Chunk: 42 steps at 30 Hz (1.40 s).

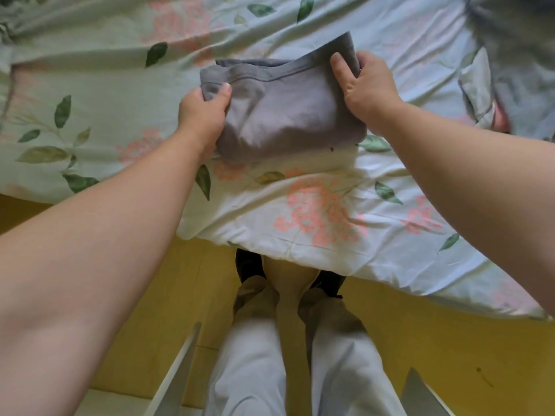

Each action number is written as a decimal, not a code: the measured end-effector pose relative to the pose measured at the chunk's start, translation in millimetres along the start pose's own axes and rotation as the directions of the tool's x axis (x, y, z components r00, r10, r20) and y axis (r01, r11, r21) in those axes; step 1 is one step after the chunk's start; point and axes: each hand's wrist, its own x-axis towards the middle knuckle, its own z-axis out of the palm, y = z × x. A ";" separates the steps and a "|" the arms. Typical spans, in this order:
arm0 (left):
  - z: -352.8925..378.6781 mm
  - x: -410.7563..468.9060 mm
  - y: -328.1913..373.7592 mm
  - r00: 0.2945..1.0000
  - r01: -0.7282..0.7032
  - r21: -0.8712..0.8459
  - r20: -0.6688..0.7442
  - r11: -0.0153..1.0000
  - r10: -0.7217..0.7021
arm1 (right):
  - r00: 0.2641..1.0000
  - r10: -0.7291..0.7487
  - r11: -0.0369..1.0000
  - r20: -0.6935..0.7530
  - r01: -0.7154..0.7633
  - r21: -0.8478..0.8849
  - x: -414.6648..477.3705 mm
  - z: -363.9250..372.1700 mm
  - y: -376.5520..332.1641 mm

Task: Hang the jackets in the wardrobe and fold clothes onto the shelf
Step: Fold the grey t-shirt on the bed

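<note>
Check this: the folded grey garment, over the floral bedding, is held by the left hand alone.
Wrong on the hands. The head view shows the left hand and the right hand both gripping the folded grey garment, one at each end, over the floral bedding.

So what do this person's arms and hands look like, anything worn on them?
Both are bare. The left hand and right hand carry no gloves, rings or watch, and no sleeve shows on the left forearm or right forearm within the frame. The thumbnails look short and unpainted. Below are pale grey trousers and dark shoes.
</note>
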 end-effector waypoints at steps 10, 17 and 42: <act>15.6 30.0 1.6 0.942 -0.242 0.483 -0.091 0.841 0.323 | 0.985 0.093 0.989 -0.146 -0.109 -0.104 14.6 13.6 13.3; 21.1 26.6 15.1 0.779 -0.499 0.539 -0.065 0.679 0.624 | 0.975 0.137 0.972 -0.175 -0.166 -0.165 13.4 18.4 22.3; 26.3 5.9 47.3 0.921 0.374 0.015 0.116 0.927 -0.373 | 0.901 0.431 0.895 -0.050 -0.434 -0.105 -13.5 -7.3 -6.4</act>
